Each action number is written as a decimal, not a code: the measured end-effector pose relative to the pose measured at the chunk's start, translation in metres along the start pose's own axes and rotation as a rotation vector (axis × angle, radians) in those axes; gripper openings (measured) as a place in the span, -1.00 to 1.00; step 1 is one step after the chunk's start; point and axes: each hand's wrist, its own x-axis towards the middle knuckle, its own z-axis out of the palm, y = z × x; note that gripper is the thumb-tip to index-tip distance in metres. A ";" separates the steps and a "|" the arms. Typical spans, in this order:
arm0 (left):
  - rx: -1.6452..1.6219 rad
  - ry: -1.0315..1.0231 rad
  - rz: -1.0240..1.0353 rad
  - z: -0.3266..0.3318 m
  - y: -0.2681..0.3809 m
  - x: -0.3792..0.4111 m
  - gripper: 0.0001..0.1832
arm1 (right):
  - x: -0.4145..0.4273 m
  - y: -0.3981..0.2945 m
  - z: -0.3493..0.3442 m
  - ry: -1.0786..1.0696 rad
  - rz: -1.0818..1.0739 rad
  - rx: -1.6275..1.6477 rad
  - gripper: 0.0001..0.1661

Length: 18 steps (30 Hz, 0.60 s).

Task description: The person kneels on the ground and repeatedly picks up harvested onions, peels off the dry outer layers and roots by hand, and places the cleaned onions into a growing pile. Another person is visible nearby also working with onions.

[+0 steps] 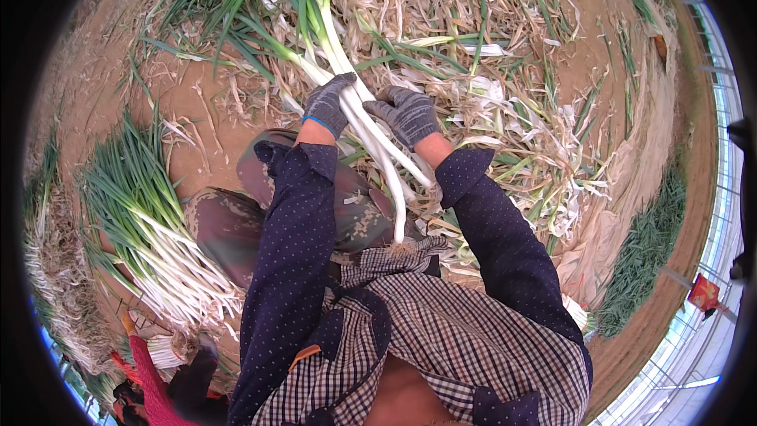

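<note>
Several long Welsh onions (378,141) slant across the space before me, roots toward my body and green leaves pointing away. My left hand (327,105), in a grey knit glove with a blue cuff edge, is closed around their white stems. On the other side my right hand (408,116), gloved the same way, has its thumb and fingertips against one stem; whether it pinches anything is hidden. The root end of one stem hangs close to my checked apron (414,307). Beneath the hands are my camouflage-patterned trouser legs (361,207).
Stripped husks and leaves (520,124) cover the ground ahead and right. More Welsh onions (236,6) lie at the top. A pile of cleaned ones (171,248) is on the left. At lower left a person's red sleeve (148,378) shows near a tied bundle (162,352).
</note>
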 end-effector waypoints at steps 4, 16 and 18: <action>0.083 0.075 -0.005 0.005 -0.002 -0.001 -0.77 | -0.009 0.001 0.001 0.116 -0.141 -0.222 -0.53; 0.075 0.132 0.056 0.010 0.001 0.005 -0.76 | -0.102 0.041 -0.066 -0.291 -0.033 0.118 -0.72; 0.034 0.093 0.010 -0.006 -0.005 0.018 -0.79 | -0.135 0.072 -0.084 -0.376 -0.063 -0.157 -0.73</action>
